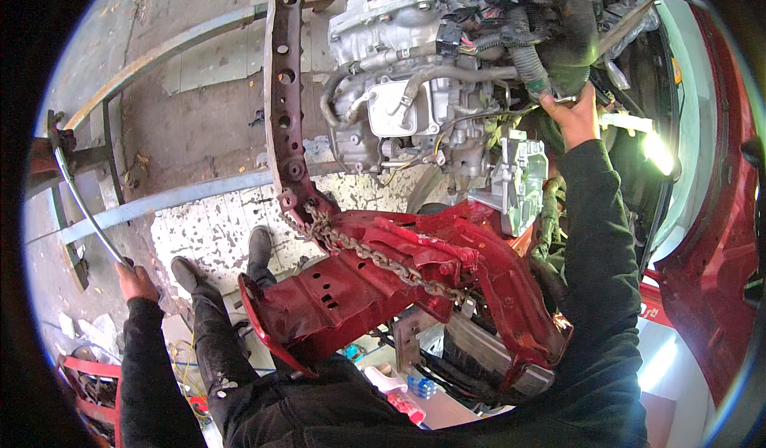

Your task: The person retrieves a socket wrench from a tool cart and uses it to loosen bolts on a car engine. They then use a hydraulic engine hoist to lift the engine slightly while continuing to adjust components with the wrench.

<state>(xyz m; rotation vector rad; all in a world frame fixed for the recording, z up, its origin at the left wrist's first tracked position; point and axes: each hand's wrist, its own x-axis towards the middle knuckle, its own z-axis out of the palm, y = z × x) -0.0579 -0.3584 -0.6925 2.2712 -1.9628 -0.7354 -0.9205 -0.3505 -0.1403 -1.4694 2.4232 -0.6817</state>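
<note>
My left hand [137, 281] is closed round the end of a long, curved silver metal bar [86, 207], which runs up to a rusty fitting at the left. At the engine bay, my right hand [576, 122] has its thumb and forefinger around the lower end of a dark duct [576, 25]; its other fingers are hidden. Beside that hand runs a ribbed black hose [527, 63]. The engine [471, 113] lies to its left. A rusty chain [383, 263] stretches across a bent red body rail [335, 300], between my two arms.
A lit work lamp [657, 153] hangs right of my right hand. A dark red perforated beam [289, 73] rises beside the engine. Steel frame bars [171, 197] cross the floor at left. A red car panel [722, 232] curves along the right. My boots [260, 248] stand near the rail.
</note>
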